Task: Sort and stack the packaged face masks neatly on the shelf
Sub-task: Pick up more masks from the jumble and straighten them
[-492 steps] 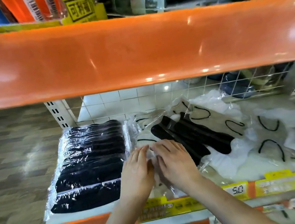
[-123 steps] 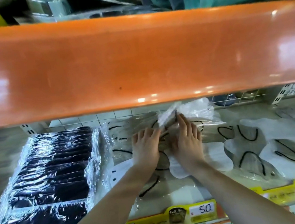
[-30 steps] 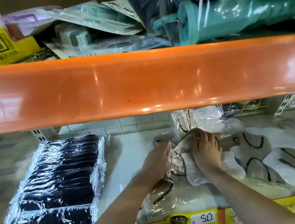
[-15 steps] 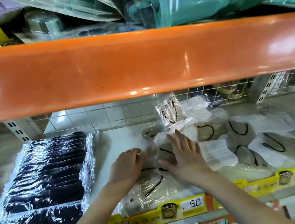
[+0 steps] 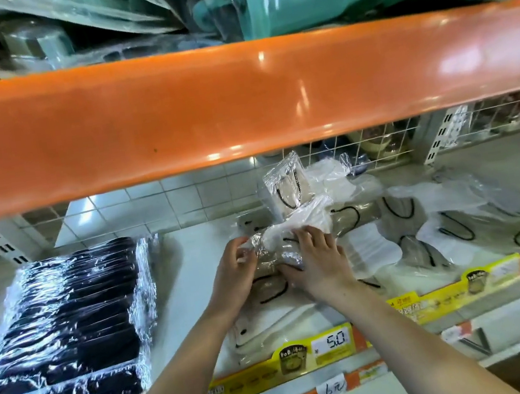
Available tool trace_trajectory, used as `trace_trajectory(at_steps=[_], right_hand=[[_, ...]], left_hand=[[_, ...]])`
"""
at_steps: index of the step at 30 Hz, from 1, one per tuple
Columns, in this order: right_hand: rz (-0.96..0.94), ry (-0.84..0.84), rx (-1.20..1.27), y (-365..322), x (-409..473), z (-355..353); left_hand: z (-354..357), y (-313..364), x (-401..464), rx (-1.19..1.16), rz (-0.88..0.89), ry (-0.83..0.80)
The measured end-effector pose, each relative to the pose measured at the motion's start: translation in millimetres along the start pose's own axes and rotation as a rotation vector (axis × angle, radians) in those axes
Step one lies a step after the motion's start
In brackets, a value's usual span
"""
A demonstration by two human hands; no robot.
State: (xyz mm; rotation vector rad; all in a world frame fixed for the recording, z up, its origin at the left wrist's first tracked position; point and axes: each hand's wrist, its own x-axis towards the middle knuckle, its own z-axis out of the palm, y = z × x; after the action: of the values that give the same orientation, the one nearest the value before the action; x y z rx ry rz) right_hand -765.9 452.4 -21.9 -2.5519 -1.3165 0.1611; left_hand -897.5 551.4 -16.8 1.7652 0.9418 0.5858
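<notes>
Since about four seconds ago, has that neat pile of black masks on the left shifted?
No. The black masks still lie by the shelf's left end, beside the slotted upright; only the camera moved.

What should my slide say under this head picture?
Two hands, left hand and right hand, gather packaged face masks on a shelf.

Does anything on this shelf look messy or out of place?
Yes. The black masks lie in a neat overlapping row, but the beige and white packs on the right sprawl at all angles. One pack stands upright against the wire back. Both hands are working the heap.
</notes>
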Motion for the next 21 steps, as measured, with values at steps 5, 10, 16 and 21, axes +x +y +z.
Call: trace_trajectory(at_steps=[5, 10, 16, 21], right_hand=[[0.038, 0.059, 0.093, 17.1, 3.0, -9.5], [0.118, 0.116, 0.345, 43.6, 6.7, -25.5], [0.298, 0.121, 0.816, 72.4, 12.0, -40.5], [0.196, 0.064, 0.829, 85.1, 8.4, -37.8]], left_hand=[[12.7, 0.9, -8.3, 0.018, 0.077, 0.005], [30.6, 3.0, -5.7, 0.054, 0.047, -0.005], [51.6, 10.9, -1.8, 0.151, 0.051, 0.029], [67.6, 18.5, -6.0, 0.515, 0.027, 0.194]])
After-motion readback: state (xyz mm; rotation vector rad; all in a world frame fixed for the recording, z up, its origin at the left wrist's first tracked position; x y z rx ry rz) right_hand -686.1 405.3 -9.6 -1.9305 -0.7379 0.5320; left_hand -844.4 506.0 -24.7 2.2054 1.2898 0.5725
